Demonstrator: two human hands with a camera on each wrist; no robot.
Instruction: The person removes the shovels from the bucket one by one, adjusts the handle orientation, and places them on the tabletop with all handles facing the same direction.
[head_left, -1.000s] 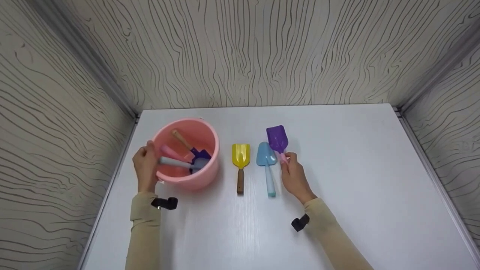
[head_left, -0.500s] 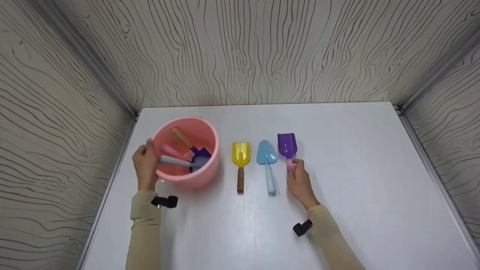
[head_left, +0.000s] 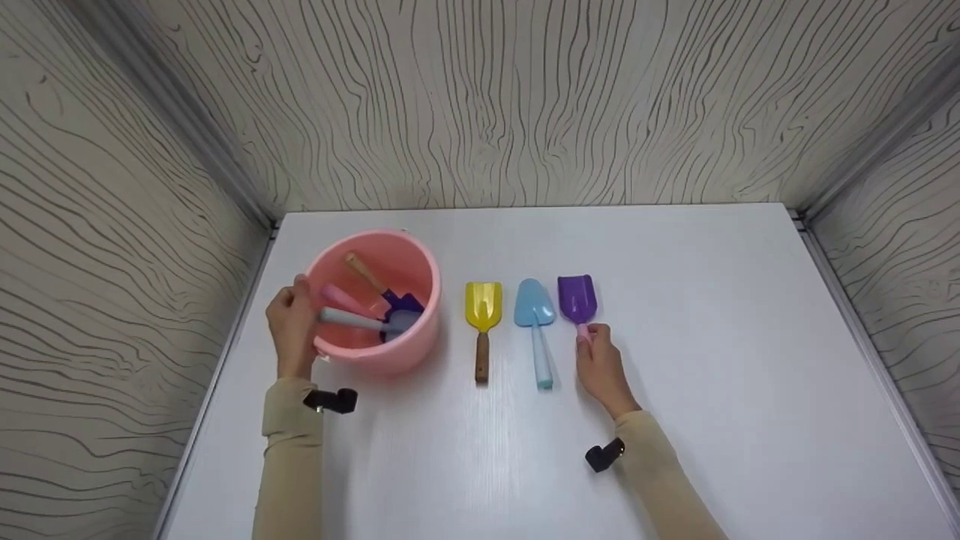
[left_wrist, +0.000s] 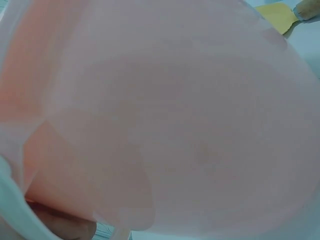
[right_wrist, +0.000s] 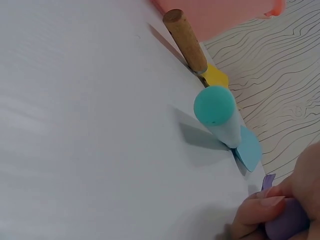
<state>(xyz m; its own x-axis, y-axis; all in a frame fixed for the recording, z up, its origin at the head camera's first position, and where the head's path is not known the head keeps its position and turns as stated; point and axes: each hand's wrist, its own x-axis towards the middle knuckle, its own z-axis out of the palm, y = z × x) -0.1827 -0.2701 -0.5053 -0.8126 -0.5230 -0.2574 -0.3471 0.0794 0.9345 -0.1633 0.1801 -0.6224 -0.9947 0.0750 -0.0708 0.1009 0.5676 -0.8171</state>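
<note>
My left hand (head_left: pixel 292 326) grips the left rim of a pink bucket (head_left: pixel 397 356), which is tilted a little toward me. Inside lie several toy tools: one with a wooden handle (head_left: pixel 364 271), a pink handle (head_left: pixel 346 300) and a shovel with a pale grey handle (head_left: pixel 349 319). With my right hand (head_left: pixel 604 369) I hold a purple toy shovel (head_left: pixel 577 298) by its pink handle, its blade pointing away from me. Just left of it lies a light blue trowel (head_left: pixel 534 306), then a yellow shovel (head_left: pixel 483 304) with a brown wooden handle. In the left wrist view the bucket wall (left_wrist: pixel 190 125) fills most of the picture.
The white table (head_left: pixel 720 337) ends at a wood-grain patterned back wall (head_left: pixel 525 105), with matching side walls left and right. The three shovels stand in a row right of the bucket, handles toward me. A black camera strap sits on each wrist.
My right hand has carried the purple shovel right and toward me, from overlapping the blue trowel to beside it, and straightened it. The left hand stays on the bucket rim.
</note>
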